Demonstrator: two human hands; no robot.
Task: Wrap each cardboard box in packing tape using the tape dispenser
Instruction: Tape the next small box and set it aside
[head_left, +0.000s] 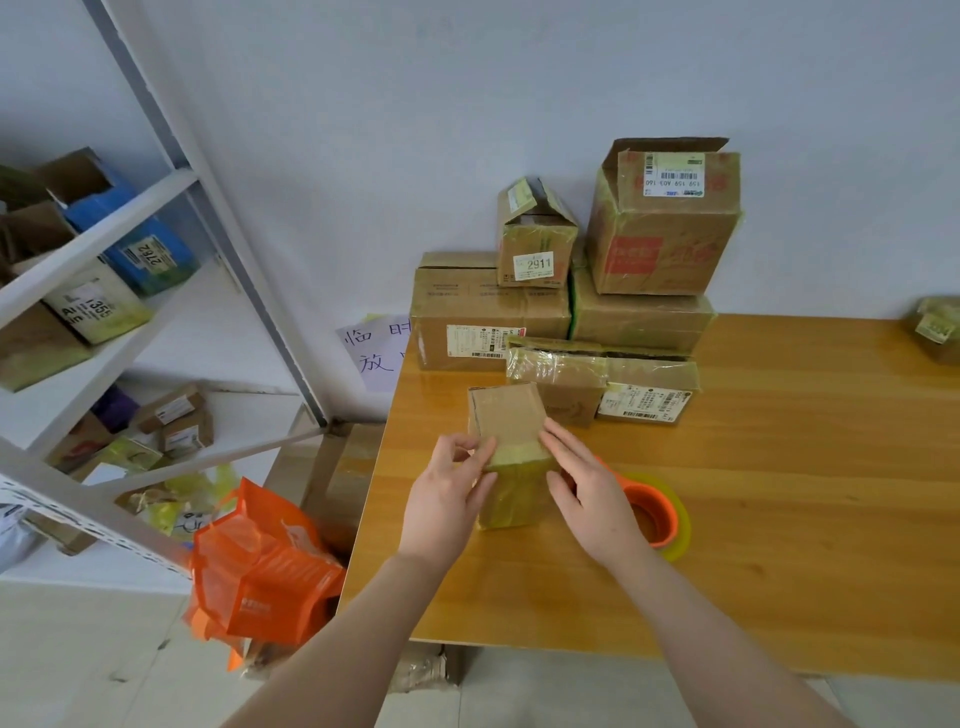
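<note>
as the head camera looks down over the person's forearms, a small cardboard box (511, 457) lies on the tabletop (779, 467) between the two hands. its near half is sheathed in yellowish tape and its far half shows bare cardboard, so i judge the wrapping of this one about midway. the left hand (449, 499) has its fingers and thumb curled at the box's left edge, pinching it, probably to keep it from sliding. the right hand (587, 488) lies with straight fingers along the right edge, pressing, which looks like smoothing the tape down. the tape dispenser (657, 512), orange with a yellowish roll, sits on the tabletop just beside the right wrist, held by neither hand but close for another pass. a stack of boxes (571, 312) stands against the wall at the tabletop's far edge, several showing tape, some with open flaps. off to the left are a shelf (104, 218) of parcels and an orange bag (260, 561) on the floor.
</note>
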